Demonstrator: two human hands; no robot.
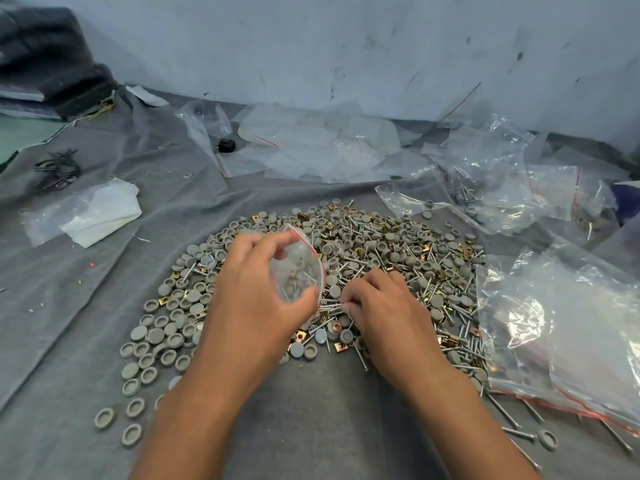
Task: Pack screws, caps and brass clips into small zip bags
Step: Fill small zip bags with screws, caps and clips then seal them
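In the middle of the frame the left hand (256,289) holds a small zip bag (300,268), fingers curled round it, mouth tilted up; screws and a clip show inside. Just right of it, the right hand (377,306) pinches some screws (330,305) from the pile (398,258) of caps, screws and brass clips on the grey cloth (311,427). Empty bags (318,143) lie at the upper centre, filled bags (561,327) at the right.
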